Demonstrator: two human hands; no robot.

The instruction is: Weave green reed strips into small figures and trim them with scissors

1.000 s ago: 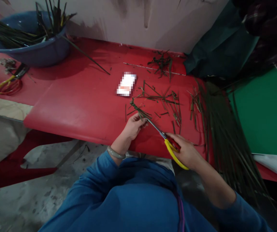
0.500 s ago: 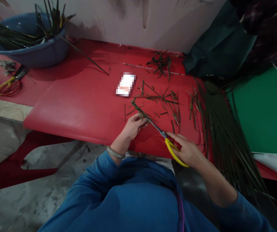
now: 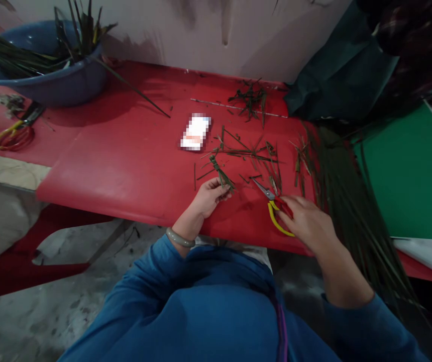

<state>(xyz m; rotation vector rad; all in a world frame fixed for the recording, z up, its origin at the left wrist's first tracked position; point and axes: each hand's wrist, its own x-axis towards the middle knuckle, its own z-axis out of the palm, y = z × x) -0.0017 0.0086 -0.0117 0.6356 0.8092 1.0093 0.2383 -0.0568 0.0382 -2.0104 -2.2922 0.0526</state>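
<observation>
Pinched between the thumb and fingers of the left hand (image 3: 211,196) is a knotted leaf-strip bundle (image 3: 220,173), seen from the head view over the near part of the red tabletop (image 3: 133,151); its narrow, knotted end points away from the body, and its looser strands fan toward the fingertips. Whether the far end touches the surface is hard to tell. Around the handles of a pair of yellow-and-red scissors (image 3: 272,197), the right hand (image 3: 310,221) is curled, with the blades apart from the bundle and angled toward it. Such a bundle should be very light, springy rather than stiff, and firm only where it is knotted. Its flat strips look smooth enough to slide past one another, and the thin free ends would probably bend or split under a hard squeeze. A gentle pinch across the gathered strands, near the knotting, would seem the surest hold, keeping the strips together without crushing them. By contrast, the scissors look rigid and heavier, best held by their handle loops. Loose leaf scraps (image 3: 244,152) lie just beyond.
</observation>
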